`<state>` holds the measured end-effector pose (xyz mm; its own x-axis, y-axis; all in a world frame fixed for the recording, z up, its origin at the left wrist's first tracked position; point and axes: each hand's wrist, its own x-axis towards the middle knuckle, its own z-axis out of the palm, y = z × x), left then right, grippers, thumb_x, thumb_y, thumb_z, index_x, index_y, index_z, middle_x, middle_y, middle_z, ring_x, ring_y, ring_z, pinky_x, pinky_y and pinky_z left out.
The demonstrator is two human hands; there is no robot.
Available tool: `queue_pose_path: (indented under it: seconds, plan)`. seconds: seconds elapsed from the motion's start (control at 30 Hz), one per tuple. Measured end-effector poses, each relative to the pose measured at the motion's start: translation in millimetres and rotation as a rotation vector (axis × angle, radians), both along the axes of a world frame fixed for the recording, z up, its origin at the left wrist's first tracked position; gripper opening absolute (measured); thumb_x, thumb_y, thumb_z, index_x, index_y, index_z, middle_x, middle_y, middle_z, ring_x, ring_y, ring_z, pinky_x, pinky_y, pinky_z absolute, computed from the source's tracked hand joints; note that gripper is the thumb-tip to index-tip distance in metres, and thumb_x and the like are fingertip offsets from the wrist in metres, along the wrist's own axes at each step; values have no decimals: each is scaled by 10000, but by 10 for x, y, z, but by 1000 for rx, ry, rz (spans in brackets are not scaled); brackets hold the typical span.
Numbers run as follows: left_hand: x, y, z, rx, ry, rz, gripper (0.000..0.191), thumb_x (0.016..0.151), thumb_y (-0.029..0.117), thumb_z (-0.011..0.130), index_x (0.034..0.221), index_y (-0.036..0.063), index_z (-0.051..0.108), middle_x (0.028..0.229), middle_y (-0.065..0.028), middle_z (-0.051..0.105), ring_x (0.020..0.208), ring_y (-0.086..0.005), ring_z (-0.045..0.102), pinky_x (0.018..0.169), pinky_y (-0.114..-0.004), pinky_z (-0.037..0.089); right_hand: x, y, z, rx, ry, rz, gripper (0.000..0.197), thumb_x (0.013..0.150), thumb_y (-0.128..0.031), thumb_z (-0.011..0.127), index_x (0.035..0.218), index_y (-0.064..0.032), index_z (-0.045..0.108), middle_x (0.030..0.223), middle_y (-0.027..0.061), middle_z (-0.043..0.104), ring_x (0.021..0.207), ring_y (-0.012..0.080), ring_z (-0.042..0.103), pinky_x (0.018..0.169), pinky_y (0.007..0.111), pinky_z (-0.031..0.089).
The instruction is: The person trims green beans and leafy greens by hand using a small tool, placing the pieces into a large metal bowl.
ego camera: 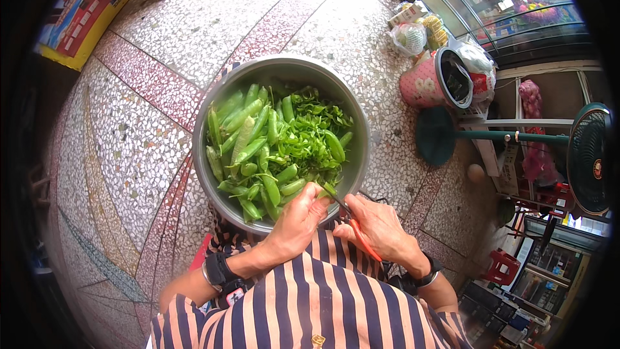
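Note:
A wide metal pot (361, 155) rests before me at my lap. Plump green pea pods (249, 148) fill its left side, and small cut green trimmings (310, 140) are heaped on the right. Over the near rim, my left hand (301, 213) pinches a pea pod (329, 190) between thumb and fingertips. My right hand (375, 225) grips orange-handled scissors (361, 237). Their dark blades reach to the pod's end beside my left fingertips; whether they are cutting through it I cannot tell.
Beyond the pot's right side stand a pink bin (424, 82) with bags beside it and a green pedestal fan (513, 136). Printed cartons (87, 19) are at the upper left. Speckled terrazzo floor (145, 165) surrounds the pot. A red crate (501, 266) lies at lower right.

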<state>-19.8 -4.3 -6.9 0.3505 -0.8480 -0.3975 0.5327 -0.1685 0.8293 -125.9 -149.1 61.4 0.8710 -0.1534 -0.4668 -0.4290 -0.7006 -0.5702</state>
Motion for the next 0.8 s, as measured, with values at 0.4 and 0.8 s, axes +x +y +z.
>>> queue_pose_path:
  seconds: [0.4, 0.8]
  plan:
    - [87, 19, 52, -12, 169, 42, 281, 991, 245, 482, 1126, 12, 560, 681, 31, 520, 541, -29, 428, 507, -163, 356, -33, -19, 7, 169, -21, -205, 442, 872, -441, 604, 1020, -26, 569, 676, 206, 580, 616, 379, 608, 542, 433, 455]
    - [84, 31, 103, -20, 126, -68, 236, 1000, 199, 441, 1086, -21, 461, 857, -85, 634, 560, -54, 505, 489, -189, 462, 1, 0, 49, 19, -19, -31, 497, 864, -501, 573, 1065, -49, 521, 835, 174, 596, 782, 378, 606, 628, 453, 463]
